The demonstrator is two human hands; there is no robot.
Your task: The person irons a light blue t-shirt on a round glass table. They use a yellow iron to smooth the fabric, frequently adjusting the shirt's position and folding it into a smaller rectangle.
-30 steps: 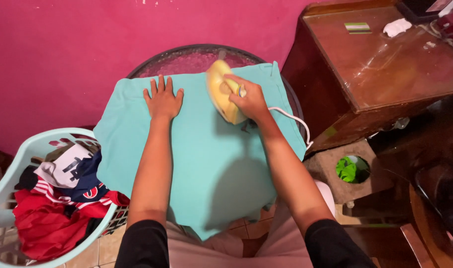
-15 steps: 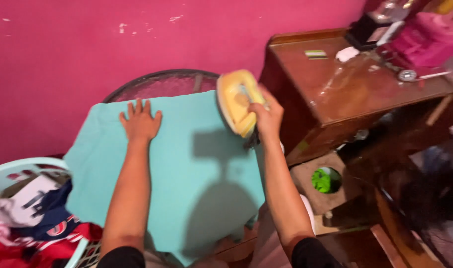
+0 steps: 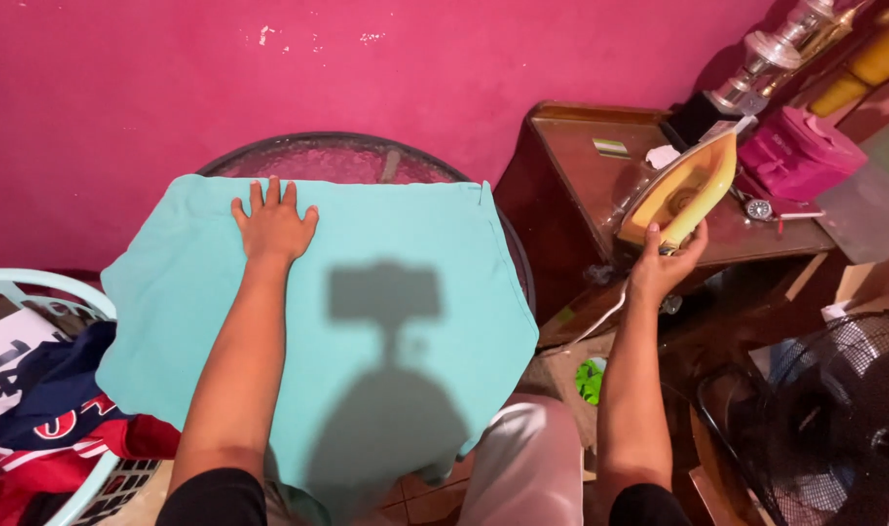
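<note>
Nearest the camera, the person's two bare forearms reach out over a teal garment [image 3: 367, 321] spread across a round glass-topped table [image 3: 367, 156]. The cloth lies flat and largely smooth under the dark shadow of the head camera, so the pressing of this piece looks, as a judgement, well along or finished on this face.

To the left, a pale laundry basket [image 3: 36, 292] holds crumpled red, navy and white clothes [image 3: 45, 429], which suggests more garments remain to be ironed.

The left hand [image 3: 272, 226] rests palm down on the teal cloth, fingers spread apart and flat, gripping nothing.

The right hand [image 3: 665, 268] is closed around the handle of a yellow clothes iron [image 3: 680, 190], lifted off the cloth and tilted above the edge of a brown wooden side table [image 3: 581, 185], its white cord [image 3: 600, 317] trailing down.

Farther back on that wooden table lie a small rectangular greenish label or card [image 3: 612, 148] and a scrap of white paper [image 3: 663, 156], beside a pink case [image 3: 800, 151]. A black floor fan [image 3: 834, 419] stands low at the right. Behind everything is a magenta wall [image 3: 269, 78].
</note>
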